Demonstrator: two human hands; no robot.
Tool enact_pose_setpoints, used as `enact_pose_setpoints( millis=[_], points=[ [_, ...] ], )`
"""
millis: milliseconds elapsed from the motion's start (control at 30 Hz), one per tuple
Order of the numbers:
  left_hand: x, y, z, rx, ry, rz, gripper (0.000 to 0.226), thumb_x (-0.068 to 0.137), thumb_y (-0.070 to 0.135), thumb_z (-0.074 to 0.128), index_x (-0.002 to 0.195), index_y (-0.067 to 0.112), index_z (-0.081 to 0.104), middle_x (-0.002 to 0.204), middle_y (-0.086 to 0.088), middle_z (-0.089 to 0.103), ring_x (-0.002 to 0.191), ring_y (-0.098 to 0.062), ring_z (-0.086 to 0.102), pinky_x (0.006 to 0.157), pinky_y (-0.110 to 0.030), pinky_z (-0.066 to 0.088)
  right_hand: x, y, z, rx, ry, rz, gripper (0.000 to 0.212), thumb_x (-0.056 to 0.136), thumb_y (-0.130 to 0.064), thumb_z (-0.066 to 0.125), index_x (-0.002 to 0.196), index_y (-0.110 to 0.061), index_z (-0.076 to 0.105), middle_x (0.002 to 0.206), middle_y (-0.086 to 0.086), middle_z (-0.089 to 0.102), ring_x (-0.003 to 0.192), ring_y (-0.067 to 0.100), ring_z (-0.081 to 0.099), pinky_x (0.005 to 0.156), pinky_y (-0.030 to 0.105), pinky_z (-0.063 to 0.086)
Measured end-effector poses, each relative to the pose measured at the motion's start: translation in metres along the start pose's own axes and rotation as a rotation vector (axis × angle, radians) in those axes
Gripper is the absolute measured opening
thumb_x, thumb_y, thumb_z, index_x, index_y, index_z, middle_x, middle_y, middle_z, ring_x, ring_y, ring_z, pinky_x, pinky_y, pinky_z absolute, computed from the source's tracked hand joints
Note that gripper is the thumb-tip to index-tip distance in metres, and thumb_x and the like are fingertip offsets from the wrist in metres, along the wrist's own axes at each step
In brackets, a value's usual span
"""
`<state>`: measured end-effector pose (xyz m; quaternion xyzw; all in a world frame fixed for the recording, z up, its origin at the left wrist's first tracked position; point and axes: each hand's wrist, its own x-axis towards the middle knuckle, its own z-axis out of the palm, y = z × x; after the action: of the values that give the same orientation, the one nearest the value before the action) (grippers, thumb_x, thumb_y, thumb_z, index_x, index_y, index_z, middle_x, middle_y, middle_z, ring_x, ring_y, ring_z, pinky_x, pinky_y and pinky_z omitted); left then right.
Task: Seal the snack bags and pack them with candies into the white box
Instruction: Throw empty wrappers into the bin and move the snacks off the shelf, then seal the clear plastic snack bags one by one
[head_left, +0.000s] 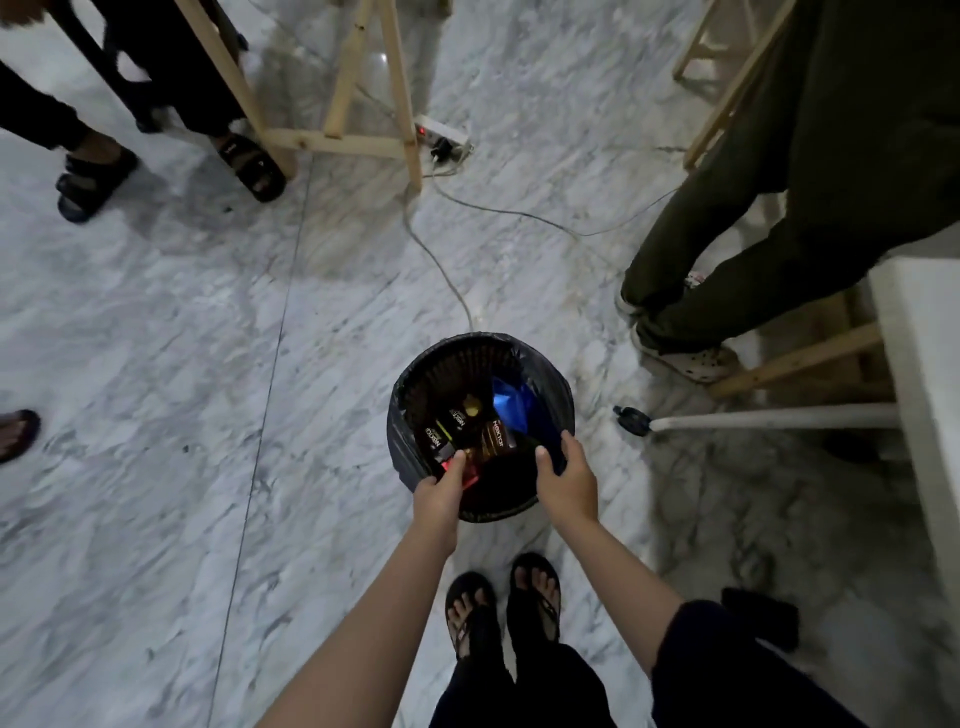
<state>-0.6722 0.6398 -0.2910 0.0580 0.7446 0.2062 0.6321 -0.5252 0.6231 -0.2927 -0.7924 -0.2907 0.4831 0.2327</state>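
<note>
A round black bin (415, 415) lined with a black bag stands on the marble floor in front of my feet. Inside lie several dark snack wrappers (493, 434), a blue bag (511, 402) and a red packet (470, 474). My left hand (440, 496) reaches over the near rim, and its fingers are pinched on the red packet. At the right side of the rim is my right hand (567, 480), with the thumb inside and the fingers outside. The white box is not in view.
A grey cable (441, 270) runs from a power strip (441, 136) to behind the bin. Wooden table legs (363, 78) stand beyond. Other people's legs and sandals are at the far left (93, 176) and right (691, 291). A white table edge (924, 415) is on the right.
</note>
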Motion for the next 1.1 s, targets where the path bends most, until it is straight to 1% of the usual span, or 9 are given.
enact_pose_setpoints(
  millis=[233, 367, 433, 533, 700, 767, 867, 1000, 1100],
  points=[
    [-0.116, 0.000, -0.020, 0.174, -0.083, 0.087, 0.044, 0.087, 0.045, 0.060, 0.105, 0.004, 0.058, 0.110, -0.005, 0.055, 0.103, -0.021, 0.052, 0.098, -0.040, 0.042, -0.109, -0.035, -0.037, 0.198, 0.192, 0.003, 0.049, 0.097, -0.028, 0.048, 0.142, -0.013, 0.038, 0.146, 0.003, 0.043, 0.133, 0.020, 0.043, 0.099, 0.025, 0.037],
    [-0.163, -0.004, -0.031, 0.309, -0.199, 0.147, 0.037, 0.086, 0.047, 0.060, 0.098, 0.014, 0.050, 0.110, -0.004, 0.053, 0.107, -0.025, 0.051, 0.096, -0.041, 0.041, -0.164, -0.043, -0.044, 0.361, 0.375, 0.027, 0.049, 0.096, -0.026, 0.050, 0.141, -0.011, 0.040, 0.146, 0.003, 0.044, 0.133, 0.017, 0.042, 0.109, 0.032, 0.036],
    [-0.184, -0.003, -0.036, 0.383, -0.271, 0.177, 0.038, 0.085, 0.049, 0.060, 0.102, 0.018, 0.048, 0.113, -0.003, 0.052, 0.112, -0.027, 0.051, 0.098, -0.042, 0.040, -0.191, -0.048, -0.049, 0.434, 0.475, 0.034, 0.047, 0.096, -0.024, 0.050, 0.140, -0.011, 0.041, 0.144, 0.003, 0.045, 0.132, 0.017, 0.043, 0.110, 0.035, 0.036],
    [-0.214, -0.001, -0.033, 0.483, -0.337, 0.260, 0.057, 0.083, 0.051, 0.061, 0.120, 0.008, 0.054, 0.122, -0.009, 0.055, 0.115, -0.029, 0.052, 0.101, -0.042, 0.042, -0.229, -0.051, -0.060, 0.554, 0.605, 0.069, 0.047, 0.095, -0.024, 0.051, 0.139, -0.011, 0.042, 0.142, 0.004, 0.047, 0.130, 0.018, 0.045, 0.110, 0.038, 0.038],
    [-0.277, -0.015, 0.006, 0.675, -0.530, 0.377, 0.041, 0.085, 0.045, 0.060, 0.101, 0.007, 0.063, 0.092, -0.009, 0.061, 0.083, -0.024, 0.057, 0.076, -0.031, 0.041, -0.291, -0.031, -0.115, 0.651, 0.841, 0.060, 0.045, 0.096, -0.025, 0.049, 0.139, -0.013, 0.041, 0.141, 0.001, 0.048, 0.128, 0.018, 0.047, 0.107, 0.030, 0.037],
    [-0.299, -0.026, 0.028, 0.753, -0.626, 0.430, 0.035, 0.088, 0.046, 0.056, 0.096, 0.012, 0.060, 0.085, -0.005, 0.054, 0.081, -0.021, 0.053, 0.075, -0.031, 0.041, -0.309, -0.022, -0.140, 0.697, 0.912, 0.065, 0.044, 0.097, -0.022, 0.049, 0.139, -0.012, 0.041, 0.141, 0.002, 0.047, 0.128, 0.017, 0.046, 0.101, 0.023, 0.036],
    [-0.345, -0.060, 0.067, 0.854, -0.720, 0.497, 0.030, 0.089, 0.046, 0.055, 0.091, 0.016, 0.056, 0.091, -0.002, 0.056, 0.085, -0.020, 0.052, 0.081, -0.032, 0.042, -0.343, 0.002, -0.181, 0.762, 1.082, 0.073, 0.042, 0.097, -0.019, 0.048, 0.138, -0.011, 0.042, 0.141, 0.003, 0.048, 0.126, 0.016, 0.047, 0.100, 0.022, 0.036],
    [-0.402, -0.120, 0.117, 0.971, -0.817, 0.601, 0.042, 0.089, 0.045, 0.056, 0.110, 0.009, 0.060, 0.111, -0.006, 0.061, 0.098, -0.025, 0.055, 0.078, -0.031, 0.039, -0.380, 0.044, -0.232, 0.795, 1.281, 0.138, 0.042, 0.096, -0.021, 0.047, 0.137, -0.014, 0.044, 0.139, 0.000, 0.050, 0.127, 0.017, 0.047, 0.105, 0.030, 0.037],
    [-0.437, -0.168, 0.150, 1.049, -0.932, 0.638, 0.037, 0.091, 0.041, 0.054, 0.102, 0.006, 0.060, 0.101, -0.010, 0.062, 0.086, -0.022, 0.055, 0.074, -0.030, 0.039, -0.400, 0.081, -0.270, 0.805, 1.347, 0.178, 0.042, 0.097, -0.020, 0.046, 0.138, -0.014, 0.042, 0.139, 0.000, 0.050, 0.127, 0.018, 0.047, 0.102, 0.027, 0.036]
  ],
)
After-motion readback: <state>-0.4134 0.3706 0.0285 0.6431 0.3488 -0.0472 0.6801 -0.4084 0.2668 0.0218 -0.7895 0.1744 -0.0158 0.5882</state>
